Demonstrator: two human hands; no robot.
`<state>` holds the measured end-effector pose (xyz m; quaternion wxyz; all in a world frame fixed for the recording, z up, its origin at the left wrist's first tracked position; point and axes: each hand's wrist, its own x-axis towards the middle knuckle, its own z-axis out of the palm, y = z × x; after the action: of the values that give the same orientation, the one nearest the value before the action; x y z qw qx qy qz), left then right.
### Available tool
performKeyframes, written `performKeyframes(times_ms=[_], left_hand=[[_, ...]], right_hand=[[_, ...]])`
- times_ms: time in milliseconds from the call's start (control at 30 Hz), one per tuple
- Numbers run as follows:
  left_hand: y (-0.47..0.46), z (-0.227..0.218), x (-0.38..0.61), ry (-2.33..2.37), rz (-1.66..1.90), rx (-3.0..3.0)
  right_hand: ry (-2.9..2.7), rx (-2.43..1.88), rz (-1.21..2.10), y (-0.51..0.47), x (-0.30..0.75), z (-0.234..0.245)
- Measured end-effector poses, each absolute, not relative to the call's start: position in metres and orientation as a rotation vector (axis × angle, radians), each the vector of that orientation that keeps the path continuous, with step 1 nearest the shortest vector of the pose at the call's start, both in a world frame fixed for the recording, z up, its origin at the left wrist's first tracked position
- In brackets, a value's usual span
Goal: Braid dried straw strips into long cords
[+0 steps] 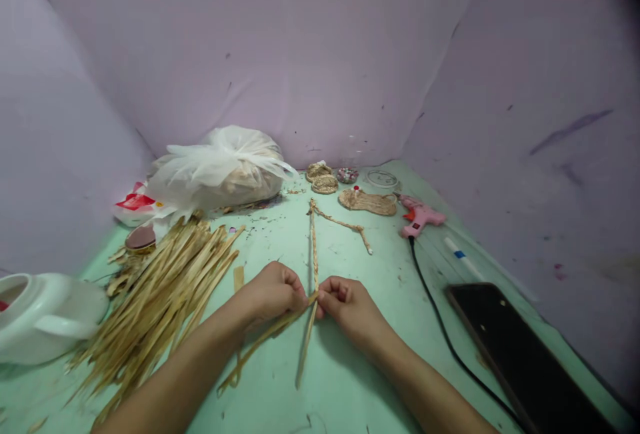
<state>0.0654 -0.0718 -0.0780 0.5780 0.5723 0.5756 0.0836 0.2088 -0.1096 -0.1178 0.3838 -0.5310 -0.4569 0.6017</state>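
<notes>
A thin braid of dried plant fibre (315, 247) runs away from me down the middle of the green table, its far end bending back to the right. My left hand (277, 293) is closed in a pinch on a loose strand at the braid's near end. Opposite it, my right hand (347, 304) pinches the same end from the right, fingertips almost meeting the left ones. Loose fibre strands (307, 341) trail toward me below both hands. The exact crossing of the strands is partly covered by my fingers.
Left lies a bundle of dried strips (170, 294), beside a white plastic jug (50, 317). A white plastic bag (225, 167) stands behind. Woven fibre pieces (370, 203), a pink glue gun (420, 216) with black cord, a white pen (463, 257) and a dark phone (525, 361) lie right.
</notes>
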Motion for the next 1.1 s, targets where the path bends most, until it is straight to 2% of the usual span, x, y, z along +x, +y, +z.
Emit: performKeyframes(times_ms=[300, 600, 900, 1100], left_hand=[[-0.074, -0.078, 0.065, 1.304, 0.133, 1.474], [-0.090, -0.079, 0.079, 1.539, 0.183, 1.654], [-0.115, -0.070, 0.096, 1.706, -0.052, 2.280], [-0.115, -0.069, 0.095, 1.631, 0.009, 2.273]], right_hand=[[-1.183, -1.358, 1.508, -0.110, 0.208, -0.122], [-1.126, -1.430, 1.449, -0.113, 0.204, -0.117], [-1.034, -1.466, 1.372, -0.116, 0.197, -0.118], [-0.949, -1.469, 1.339, -0.116, 0.197, -0.118]])
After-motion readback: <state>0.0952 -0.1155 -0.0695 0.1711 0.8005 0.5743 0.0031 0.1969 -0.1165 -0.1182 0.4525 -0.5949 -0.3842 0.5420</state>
